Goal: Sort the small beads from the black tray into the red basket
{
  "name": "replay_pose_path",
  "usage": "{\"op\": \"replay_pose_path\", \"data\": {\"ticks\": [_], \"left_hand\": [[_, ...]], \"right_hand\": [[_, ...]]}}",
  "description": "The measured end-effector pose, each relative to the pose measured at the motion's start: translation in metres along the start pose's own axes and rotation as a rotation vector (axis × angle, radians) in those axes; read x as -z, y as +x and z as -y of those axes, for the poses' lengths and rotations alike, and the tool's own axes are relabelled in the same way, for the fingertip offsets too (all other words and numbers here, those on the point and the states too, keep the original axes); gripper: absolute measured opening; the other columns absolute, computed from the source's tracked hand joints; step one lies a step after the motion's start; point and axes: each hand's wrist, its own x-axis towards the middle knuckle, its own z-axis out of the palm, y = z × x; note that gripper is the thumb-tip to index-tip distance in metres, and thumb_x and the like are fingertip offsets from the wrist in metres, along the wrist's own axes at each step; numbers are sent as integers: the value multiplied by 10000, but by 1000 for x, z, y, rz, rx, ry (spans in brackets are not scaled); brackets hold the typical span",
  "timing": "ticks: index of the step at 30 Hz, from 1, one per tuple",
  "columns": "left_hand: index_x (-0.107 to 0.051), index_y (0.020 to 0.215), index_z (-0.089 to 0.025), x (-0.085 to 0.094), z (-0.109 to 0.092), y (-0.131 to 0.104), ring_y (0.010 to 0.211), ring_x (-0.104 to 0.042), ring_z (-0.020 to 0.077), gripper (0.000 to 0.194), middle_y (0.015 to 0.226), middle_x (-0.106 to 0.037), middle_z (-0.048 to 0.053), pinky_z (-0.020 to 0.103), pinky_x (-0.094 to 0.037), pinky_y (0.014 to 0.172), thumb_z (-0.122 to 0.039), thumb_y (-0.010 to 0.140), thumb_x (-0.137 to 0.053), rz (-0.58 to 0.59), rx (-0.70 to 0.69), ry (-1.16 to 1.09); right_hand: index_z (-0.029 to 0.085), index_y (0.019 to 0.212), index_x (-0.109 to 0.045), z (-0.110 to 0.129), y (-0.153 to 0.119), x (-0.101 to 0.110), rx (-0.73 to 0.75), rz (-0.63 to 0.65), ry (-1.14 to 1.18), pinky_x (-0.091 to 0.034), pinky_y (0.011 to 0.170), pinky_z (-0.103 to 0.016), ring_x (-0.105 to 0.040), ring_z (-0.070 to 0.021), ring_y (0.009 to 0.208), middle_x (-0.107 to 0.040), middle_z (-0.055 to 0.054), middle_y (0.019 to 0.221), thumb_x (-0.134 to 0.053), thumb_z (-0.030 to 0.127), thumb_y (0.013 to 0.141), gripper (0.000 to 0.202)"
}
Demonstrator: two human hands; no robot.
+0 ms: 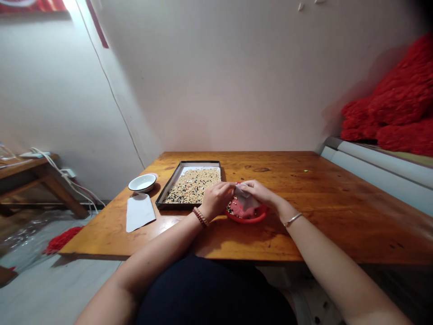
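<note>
Left hand [219, 196] and right hand [259, 193] both pinching pale cloth [246, 198] over red basket [248, 220]. Basket on wooden table [287, 180], right of black-rimmed tray [189, 186] full of mixed beans [192, 185].

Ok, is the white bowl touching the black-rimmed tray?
Apart. The head view shows a strip of wooden table between the white bowl and the side of the black-rimmed tray.
</note>
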Motion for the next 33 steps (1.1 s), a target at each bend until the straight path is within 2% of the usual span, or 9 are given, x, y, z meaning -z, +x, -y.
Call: {"op": "replay_pose_path", "data": {"ticks": [5, 9, 16, 22, 26, 30, 33], "left_hand": [[-640, 868, -196, -2, 3, -2, 720, -609, 131, 142, 797, -685, 19, 233, -439, 663, -263, 919, -525, 51, 70, 58], [-620, 814, -190, -2, 5, -1, 682, -578, 120, 182, 751, -657, 17, 226, -416, 647, -277, 925, -504, 73, 85, 75], [-590, 767, -177, 2, 4, 2, 681, -561, 116, 115, 747, -637, 17, 220, -421, 645, -220, 867, -552, 49, 87, 47], [-607, 837, -186, -1, 5, 0, 686, -569, 120, 26, 745, -639, 2, 223, -445, 658, -195, 835, -583, -25, 26, 7], [-623, 901, -201, 2, 4, 0, 716, -583, 128, 89, 762, -646, 1, 230, -463, 661, -174, 853, -554, -74, -7, -18], [-631, 971, -207, 9, -3, 1, 812, -599, 144, 128, 884, -682, 19, 267, -484, 757, -203, 872, -549, -35, -81, -112], [-643, 953, -204, 10, -7, 2, 816, -599, 142, 120, 900, -679, 25, 270, -482, 755, -256, 896, -551, -21, -63, -137]], "right_hand": [[139, 706, -613, 4, -2, -2, 7, -29, -3, -340, 546, -235, -453, -107, 574, -548, 1, 634, -630, 603, 719, 464], [131, 722, -633, 5, -2, -3, 12, -72, -56, -334, 537, -235, -453, -107, 579, -562, -9, 648, -656, 599, 697, 470], [115, 783, -665, 4, -1, -3, -10, -77, -78, -356, 541, -235, -481, -114, 592, -610, -30, 681, -665, 604, 684, 499], [110, 755, -686, 0, -1, -2, 18, -141, -156, -364, 518, -230, -494, -118, 564, -624, -28, 644, -743, 547, 625, 460], [117, 805, -709, -1, 0, -2, 90, -203, -141, -402, 552, -246, -554, -151, 604, -672, -52, 699, -708, 484, 672, 390], [145, 831, -731, 2, -3, -3, 192, -217, -286, -433, 639, -265, -615, -192, 709, -707, -56, 766, -658, 353, 727, 244], [150, 825, -737, 2, -6, -6, 211, -204, -372, -431, 650, -267, -623, -201, 729, -710, -47, 762, -619, 312, 755, 212]]}}
